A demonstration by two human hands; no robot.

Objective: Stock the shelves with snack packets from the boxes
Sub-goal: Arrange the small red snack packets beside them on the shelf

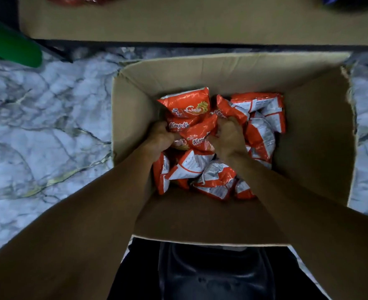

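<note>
Snack packets (217, 180), orange-red with white backs, lie in a loose heap on the bottom of an open cardboard box (315, 131). Some lie printed face up, others with the white back up. Both of the person's forearms reach down over the box's near wall, and both hands are buried in the middle of the heap. The left hand (160, 137) sits toward the box's left wall with its fingers curled down and into the packets, gripping them. The right hand (228, 139) is just beside it, toward the box's centre, with fingers likewise curled round a bunch of packets. One face-up packet (200, 133) is squeezed between the two hands, and another face-up packet (185, 102) lies just beyond them, toward the box's far wall.

The box stands on a white marble-patterned floor (49, 126) with grey veins. Beyond the box's far flap a broad sheet of brown cardboard (178, 20) stretches across. Off the box's far left corner is a blurred green object (8, 46); what it is cannot be told. A dark shoe (213, 271) shows just below the box's near flap.
</note>
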